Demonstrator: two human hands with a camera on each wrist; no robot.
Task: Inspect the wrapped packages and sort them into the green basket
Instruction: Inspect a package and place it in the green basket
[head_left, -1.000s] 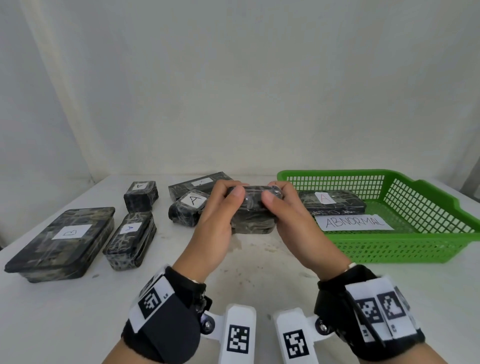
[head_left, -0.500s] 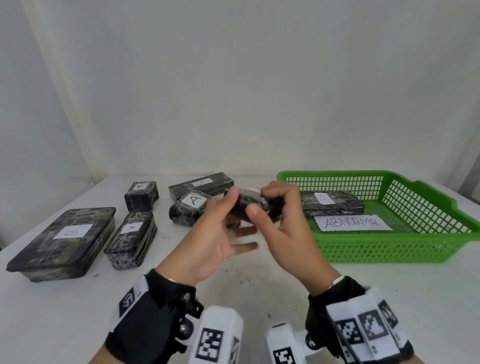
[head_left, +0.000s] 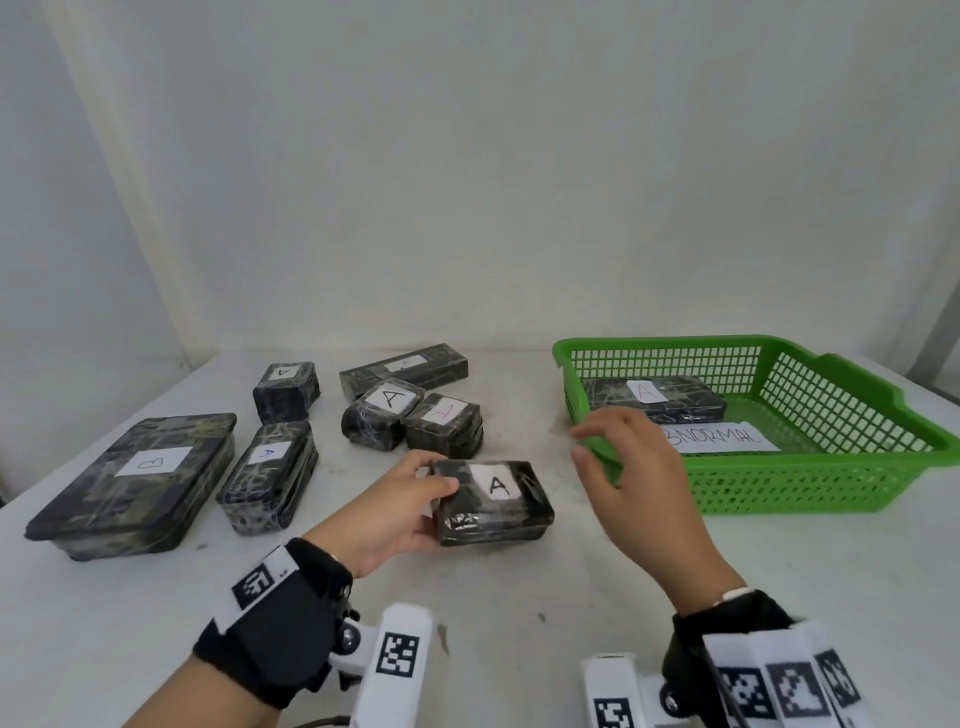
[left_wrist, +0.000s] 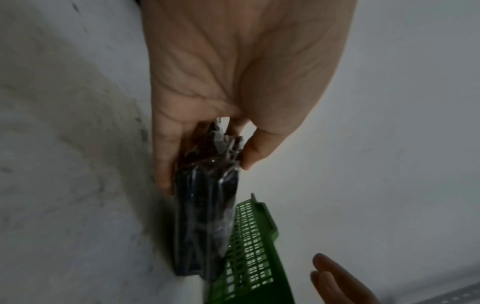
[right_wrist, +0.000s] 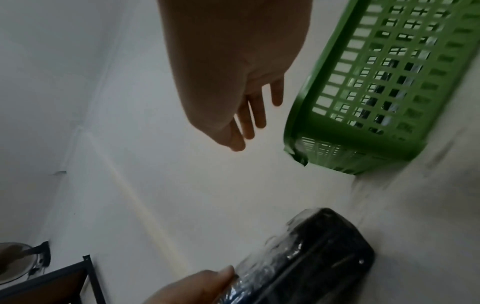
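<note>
Packages: seven on table, one in green basket, left hand gripping one.

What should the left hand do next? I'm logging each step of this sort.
Probably set the package down on the table: the left hand alone holds it low, black A label up, and the right hand hangs open beside the green basket.

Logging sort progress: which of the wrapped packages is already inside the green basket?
The long package with a red A label, lying in the green basket behind the ABNORMAL sheet; all others are outside it.
</note>
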